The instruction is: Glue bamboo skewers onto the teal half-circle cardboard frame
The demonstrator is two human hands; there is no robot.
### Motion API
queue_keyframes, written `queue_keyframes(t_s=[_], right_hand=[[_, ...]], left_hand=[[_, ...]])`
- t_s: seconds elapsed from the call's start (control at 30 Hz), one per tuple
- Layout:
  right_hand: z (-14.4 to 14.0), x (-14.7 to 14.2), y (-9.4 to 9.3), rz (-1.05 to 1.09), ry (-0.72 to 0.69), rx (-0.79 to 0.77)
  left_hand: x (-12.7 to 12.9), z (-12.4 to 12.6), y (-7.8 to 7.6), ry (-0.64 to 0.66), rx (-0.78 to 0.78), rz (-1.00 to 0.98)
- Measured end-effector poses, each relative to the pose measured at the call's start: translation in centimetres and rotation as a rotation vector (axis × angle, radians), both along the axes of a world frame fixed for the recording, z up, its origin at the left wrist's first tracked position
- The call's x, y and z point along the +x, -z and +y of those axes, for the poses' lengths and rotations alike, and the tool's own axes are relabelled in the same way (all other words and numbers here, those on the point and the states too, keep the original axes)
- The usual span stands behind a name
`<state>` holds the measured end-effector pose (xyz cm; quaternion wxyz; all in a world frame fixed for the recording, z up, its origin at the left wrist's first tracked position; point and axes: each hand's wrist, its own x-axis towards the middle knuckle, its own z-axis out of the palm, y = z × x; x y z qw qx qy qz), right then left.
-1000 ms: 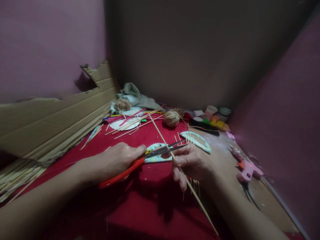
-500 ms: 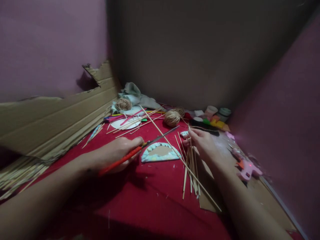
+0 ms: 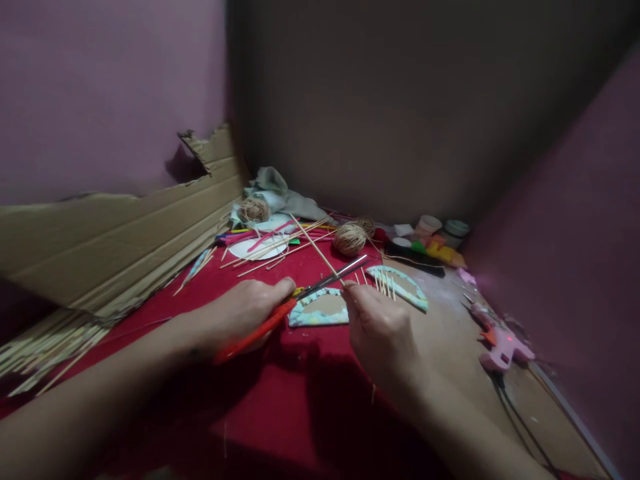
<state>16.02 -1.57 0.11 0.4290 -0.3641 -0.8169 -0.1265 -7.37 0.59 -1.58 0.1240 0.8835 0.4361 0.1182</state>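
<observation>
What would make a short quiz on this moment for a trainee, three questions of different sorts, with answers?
1. Which hand holds the scissors?
2. True or false: the pink glue gun lies farther right in the picture than the person's right hand.
3. Choose one. The right hand grips:
a) a ball of twine
b) a thin stick
c) a strip of cloth

Key: 1. The left hand. 2. True. 3. b.
</observation>
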Motion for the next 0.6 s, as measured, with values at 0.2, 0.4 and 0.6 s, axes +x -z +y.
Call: queue_keyframes(t_s=[0.2, 0.4, 0.6], right_hand=[[-0.1, 0.3, -1.4, 0.249, -0.193, -0.432], [0.3, 0.9, -1.9, 0.511, -0.386, -1.03], [0.5, 0.9, -1.9, 0.582, -0.418, -1.13]], left_hand=[[0.6, -0.7, -1.0, -0.038, -0.089, -0.027], [0.8, -0.8, -0.7, 0.007, 0.121, 0.016], [0.6, -0.4, 0.1, 0.064, 0.339, 0.117]])
